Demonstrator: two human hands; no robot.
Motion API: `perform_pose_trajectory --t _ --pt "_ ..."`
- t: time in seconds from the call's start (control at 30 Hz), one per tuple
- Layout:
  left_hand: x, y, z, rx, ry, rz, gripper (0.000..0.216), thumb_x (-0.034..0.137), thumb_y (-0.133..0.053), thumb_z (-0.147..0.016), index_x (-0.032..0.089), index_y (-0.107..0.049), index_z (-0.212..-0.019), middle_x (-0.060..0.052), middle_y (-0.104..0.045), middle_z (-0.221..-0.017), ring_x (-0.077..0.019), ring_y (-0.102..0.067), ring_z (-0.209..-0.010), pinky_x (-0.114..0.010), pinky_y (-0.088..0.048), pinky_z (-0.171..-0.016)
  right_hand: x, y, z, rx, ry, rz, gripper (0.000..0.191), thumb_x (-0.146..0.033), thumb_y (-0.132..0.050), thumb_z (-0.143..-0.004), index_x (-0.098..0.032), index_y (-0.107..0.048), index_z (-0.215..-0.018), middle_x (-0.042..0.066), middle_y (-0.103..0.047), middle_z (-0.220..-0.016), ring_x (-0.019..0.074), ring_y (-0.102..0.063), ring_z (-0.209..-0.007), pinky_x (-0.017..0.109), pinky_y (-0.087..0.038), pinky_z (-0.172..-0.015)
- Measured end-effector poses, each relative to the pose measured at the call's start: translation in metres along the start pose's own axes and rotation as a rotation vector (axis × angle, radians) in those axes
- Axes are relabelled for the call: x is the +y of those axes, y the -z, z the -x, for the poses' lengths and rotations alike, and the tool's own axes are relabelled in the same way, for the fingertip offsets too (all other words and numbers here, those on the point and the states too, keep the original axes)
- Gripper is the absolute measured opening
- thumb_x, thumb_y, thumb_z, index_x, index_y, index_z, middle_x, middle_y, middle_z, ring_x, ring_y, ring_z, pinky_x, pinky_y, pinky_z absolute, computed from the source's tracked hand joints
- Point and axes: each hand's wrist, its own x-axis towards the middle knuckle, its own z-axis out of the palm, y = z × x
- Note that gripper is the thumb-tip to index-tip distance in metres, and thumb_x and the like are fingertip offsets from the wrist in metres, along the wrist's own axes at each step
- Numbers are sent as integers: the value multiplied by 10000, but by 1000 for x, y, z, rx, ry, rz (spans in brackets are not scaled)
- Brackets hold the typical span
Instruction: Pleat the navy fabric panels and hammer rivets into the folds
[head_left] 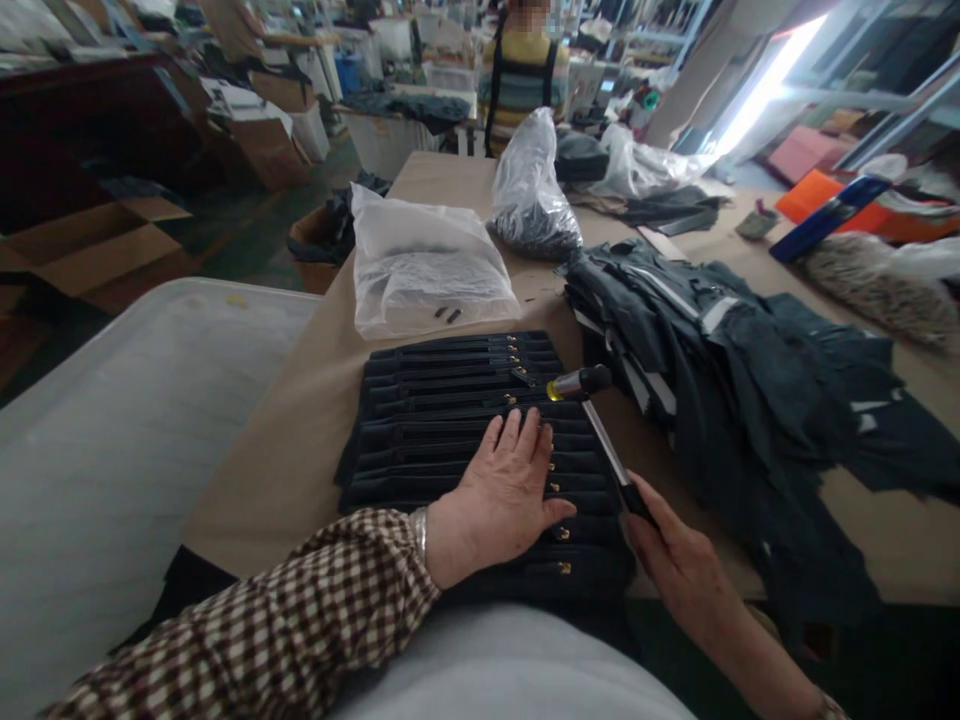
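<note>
My left hand (504, 490) lies flat, fingers stretched out, on a stack of dark fabric strips with small gold zipper pulls (465, 400) laid in rows on the brown table (300, 440). My right hand (675, 560) grips the dark handle of a small hammer (592, 415). Its black head with a yellow band rests over the upper right part of the stack.
A heap of dark cut fabric pieces (750, 390) lies to the right. Behind the stack are a flat clear plastic bag (427, 265) and a knotted bag of dark small parts (532, 200). A white bin (112, 470) stands at the left. A person in a striped top (521, 80) stands beyond the table's far end.
</note>
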Motion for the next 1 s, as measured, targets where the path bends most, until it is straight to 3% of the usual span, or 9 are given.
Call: perform_pose_trajectory --t 0.13,0.3,0.5,0.7,0.9,1.0 --pt "0 -16 -1 12 68 -36 749 593 -338 -902 71 -317 -1440 -196 -263 -1522 -342 -223 -1405 -480 -162 -1155 9 -8 21 -47 -42 57 526 -389 -316 -956 -107 -444 -1382 152 -705 -1065 251 -706 -874 333 -569 -690" --pt "-8 -21 3 18 52 -77 713 547 -291 -926 49 -327 -1435 -199 -279 -1514 -325 -218 -1409 -480 -140 -1162 20 -21 28 -62 -45 146 514 -352 -271 -967 -127 -416 -1406 157 -683 -1125 271 -693 -938 373 -567 -734" --pt "-12 -20 -2 22 47 -71 699 531 -282 -930 40 -341 -1424 -203 -266 -1518 -326 -222 -1406 -498 -124 -1160 9 -23 -3 -62 -28 256 510 -339 -270 -971 -141 -394 -1424 164 -707 -1045 289 -707 -830 399 -554 -696" --pt "-23 -19 -15 54 54 -44 699 543 -289 -926 58 -327 -1428 -191 -291 -1511 -327 -224 -1403 -493 -132 -1157 2 -28 -41 -70 28 259 489 -307 -320 -967 -164 -391 -1429 128 -734 -896 253 -707 -738 327 -525 -625" --pt "-39 -18 -34 87 122 -47 740 578 -383 -877 126 -292 -1456 -110 -142 -1574 -375 -100 -1423 -488 -168 -1144 0 -31 -71 -46 84 285 486 -286 -356 -956 -175 -393 -1428 130 -731 -931 238 -707 -751 293 -505 -628" --pt "-44 -16 -40 59 121 -33 720 588 -336 -886 144 -301 -1451 -114 -241 -1545 -356 -165 -1411 -547 -135 -1138 0 -32 -79 -56 64 278 487 -295 -352 -960 -178 -386 -1431 114 -734 -868 225 -706 -718 278 -497 -614"
